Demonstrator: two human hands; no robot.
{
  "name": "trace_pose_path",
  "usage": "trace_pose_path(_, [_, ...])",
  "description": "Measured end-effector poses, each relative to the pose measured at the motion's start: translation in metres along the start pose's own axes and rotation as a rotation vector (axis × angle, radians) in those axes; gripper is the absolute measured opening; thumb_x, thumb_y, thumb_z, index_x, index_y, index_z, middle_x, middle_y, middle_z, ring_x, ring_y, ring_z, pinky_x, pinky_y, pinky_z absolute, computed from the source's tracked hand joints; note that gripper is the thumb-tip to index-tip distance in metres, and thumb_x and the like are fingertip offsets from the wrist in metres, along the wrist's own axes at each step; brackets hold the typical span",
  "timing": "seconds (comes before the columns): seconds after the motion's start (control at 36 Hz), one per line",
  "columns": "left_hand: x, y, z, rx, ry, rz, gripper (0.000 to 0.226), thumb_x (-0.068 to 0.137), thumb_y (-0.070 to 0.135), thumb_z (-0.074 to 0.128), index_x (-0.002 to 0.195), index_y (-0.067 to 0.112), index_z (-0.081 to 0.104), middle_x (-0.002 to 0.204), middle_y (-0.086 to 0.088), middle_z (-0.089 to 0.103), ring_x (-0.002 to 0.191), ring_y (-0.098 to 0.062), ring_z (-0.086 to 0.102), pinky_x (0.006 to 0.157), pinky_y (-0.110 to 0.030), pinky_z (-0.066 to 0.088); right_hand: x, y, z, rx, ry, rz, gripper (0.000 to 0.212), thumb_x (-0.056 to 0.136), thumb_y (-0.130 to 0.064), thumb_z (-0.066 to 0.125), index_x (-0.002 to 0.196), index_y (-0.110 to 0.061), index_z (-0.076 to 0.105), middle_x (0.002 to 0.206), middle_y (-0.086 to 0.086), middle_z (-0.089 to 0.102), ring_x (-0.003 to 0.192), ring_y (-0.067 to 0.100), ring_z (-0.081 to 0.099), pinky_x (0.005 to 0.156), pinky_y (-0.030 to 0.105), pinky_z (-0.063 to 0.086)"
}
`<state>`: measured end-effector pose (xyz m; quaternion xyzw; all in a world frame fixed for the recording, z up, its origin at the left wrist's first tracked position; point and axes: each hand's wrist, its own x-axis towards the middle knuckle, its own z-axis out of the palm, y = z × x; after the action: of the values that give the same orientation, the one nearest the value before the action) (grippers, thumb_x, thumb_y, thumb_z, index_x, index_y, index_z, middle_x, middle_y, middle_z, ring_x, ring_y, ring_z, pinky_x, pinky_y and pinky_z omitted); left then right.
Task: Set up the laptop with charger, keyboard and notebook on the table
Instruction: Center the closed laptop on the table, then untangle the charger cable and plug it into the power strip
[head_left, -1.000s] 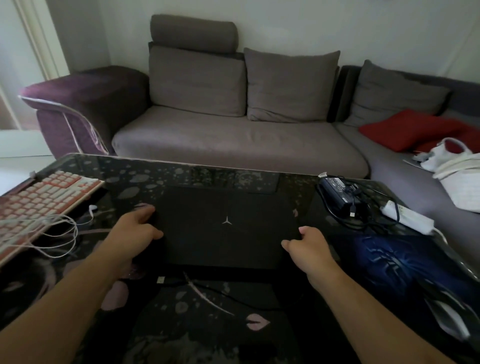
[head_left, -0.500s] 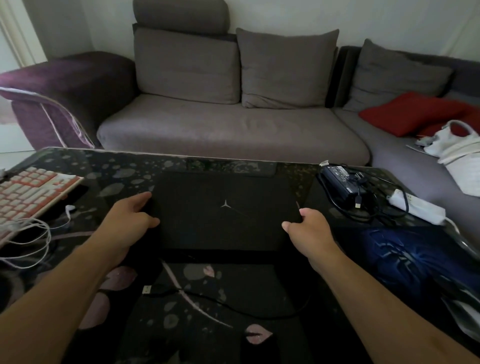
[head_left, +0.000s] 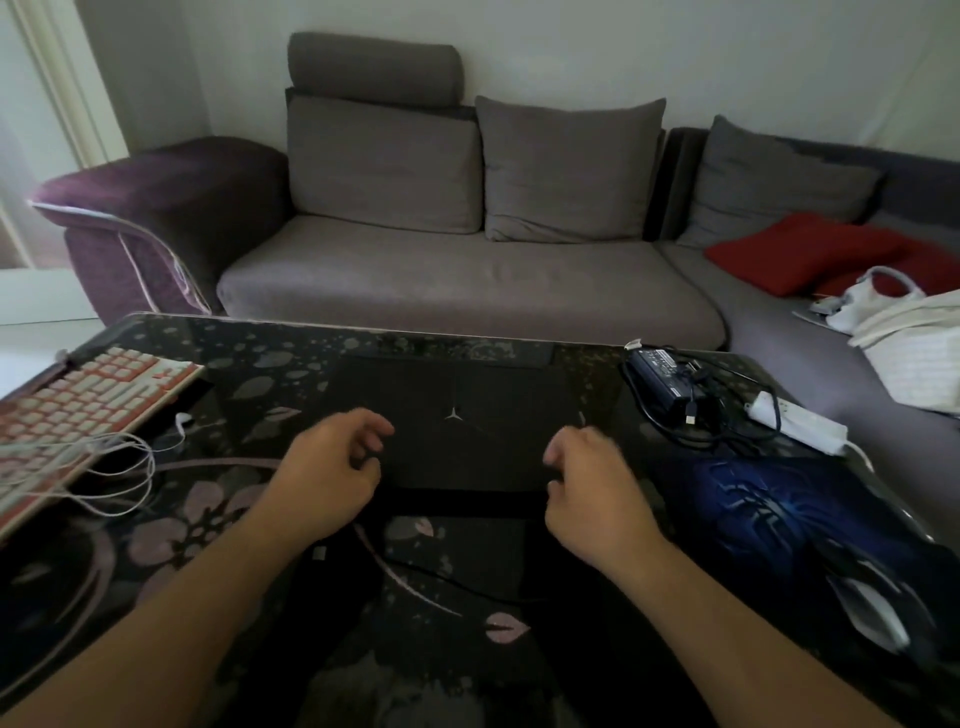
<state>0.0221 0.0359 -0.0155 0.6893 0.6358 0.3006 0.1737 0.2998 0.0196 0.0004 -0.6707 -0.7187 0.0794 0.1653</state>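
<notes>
A closed black laptop (head_left: 467, 400) with a small star logo lies flat in the middle of the dark flowered glass table (head_left: 218, 499). My left hand (head_left: 332, 467) hovers over its near left part, fingers loosely curled and apart, holding nothing. Over the near right part my right hand (head_left: 592, 483) does the same. The black charger brick (head_left: 662, 376) with tangled cables sits to the right of the laptop. A pink and white keyboard (head_left: 78, 410) rests at the table's left edge, its white cable (head_left: 119, 467) looped beside it.
A white power strip (head_left: 795, 423) lies right of the charger. A blue mouse pad (head_left: 753, 509) with a mouse (head_left: 872, 608) fills the near right. A thin black cable (head_left: 447, 577) runs in front of the laptop. A grey sofa (head_left: 467, 291) stands beyond the table.
Both hands have left the laptop's left and right edges and moved inward over its near part, fingers now curled. The laptop lies where it was.
</notes>
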Motion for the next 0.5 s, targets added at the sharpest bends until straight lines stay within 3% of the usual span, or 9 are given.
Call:
trace_pose_path(0.08, [-0.014,0.018,0.003,0.046,-0.217,0.015,0.022,0.093,0.019,0.071,0.099,0.040,0.067,0.089,0.012,0.069,0.079,0.002,0.066,0.068,-0.015,0.050,-0.024,-0.022,-0.002,0.080,-0.270,-0.066,0.016,0.094,-0.027,0.073,0.090,-0.035,0.059,0.101,-0.014,0.055,0.095,0.006,0.062,0.084,0.028,0.055])
trace_pose_path(0.14, [-0.022,0.026,0.005,0.098,-0.368,0.029,0.012,0.093,0.031,0.073,0.098,0.041,0.068,0.089,0.015,0.070,0.081,0.007,0.066,0.071,-0.015,0.052,-0.039,-0.031,0.000,0.036,-0.418,-0.109,0.014,0.092,-0.040,0.076,0.096,-0.035,0.063,0.104,-0.014,0.056,0.093,0.006,0.061,0.085,0.033,0.058])
trace_pose_path(0.19, [-0.031,0.031,0.007,0.178,-0.504,0.051,0.016,0.090,0.044,0.076,0.103,0.039,0.069,0.097,0.018,0.069,0.087,0.005,0.065,0.077,-0.014,0.052,-0.048,-0.032,0.002,-0.031,-0.515,-0.154,0.018,0.091,-0.039,0.077,0.102,-0.034,0.064,0.109,-0.013,0.054,0.097,0.008,0.058,0.089,0.037,0.057])
trace_pose_path(0.28, [-0.042,0.033,0.006,0.253,-0.606,0.055,0.026,0.085,0.048,0.079,0.107,0.043,0.066,0.105,0.020,0.062,0.095,0.001,0.062,0.086,-0.021,0.055,-0.056,-0.028,-0.001,-0.151,-0.546,-0.204,0.014,0.097,-0.024,0.071,0.110,-0.026,0.066,0.114,-0.005,0.058,0.102,0.014,0.059,0.092,0.039,0.056])
trace_pose_path(0.39, [-0.050,0.040,0.012,0.298,-0.618,0.080,0.013,0.091,0.033,0.075,0.096,0.040,0.065,0.102,0.018,0.064,0.092,0.001,0.063,0.084,-0.020,0.055,-0.064,-0.021,-0.007,-0.281,-0.505,-0.304,0.018,0.097,-0.016,0.068,0.115,-0.014,0.066,0.116,0.007,0.061,0.106,0.025,0.060,0.093,0.043,0.054])
trace_pose_path(0.5, [-0.054,0.063,0.023,0.322,-0.607,0.146,0.009,0.098,0.030,0.066,0.101,0.038,0.064,0.104,0.017,0.061,0.094,0.000,0.061,0.083,-0.022,0.055,-0.069,-0.006,-0.023,-0.358,-0.383,-0.337,0.030,0.092,-0.012,0.071,0.120,-0.011,0.062,0.120,0.010,0.061,0.109,0.027,0.057,0.091,0.038,0.048])
